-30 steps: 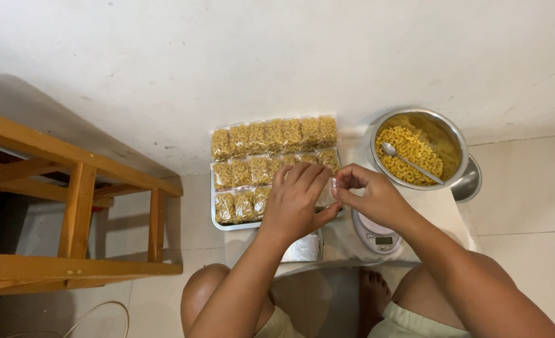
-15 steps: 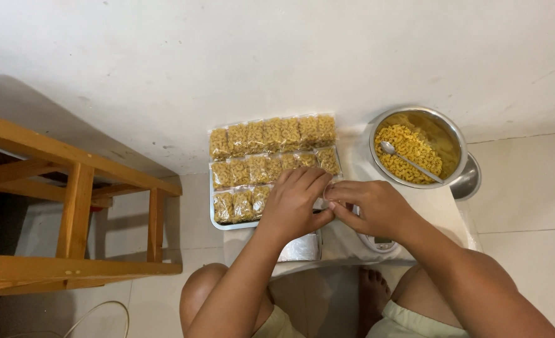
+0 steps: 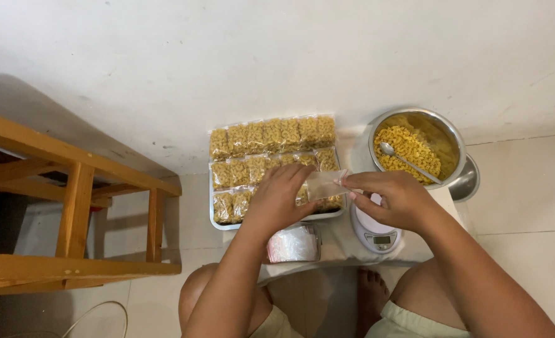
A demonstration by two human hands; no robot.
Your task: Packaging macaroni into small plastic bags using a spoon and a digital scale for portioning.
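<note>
Both hands hold one small empty clear plastic bag [image 3: 325,184] above the tray. My left hand [image 3: 277,200] pinches its left side and my right hand [image 3: 393,199] pinches its right edge. Under them a metal tray [image 3: 217,223] carries rows of sealed packets of yellow macaroni [image 3: 271,134]. A small white kitchen scale [image 3: 376,230] sits below my right hand. To the upper right stands a metal bowl [image 3: 451,141] of loose macaroni with a spoon [image 3: 409,159] lying in it. A stack of empty clear bags [image 3: 292,244] lies near my left forearm.
A wooden stool or table frame [image 3: 71,200] stands at the left on the tiled floor. A white wall fills the top of the view. My bare knees and one foot [image 3: 370,294] show at the bottom. A thin cable [image 3: 96,313] curves at bottom left.
My hands have drawn apart slightly and lifted, and the empty clear bag now shows stretched between them. Tray, bowl and scale have stayed put.
</note>
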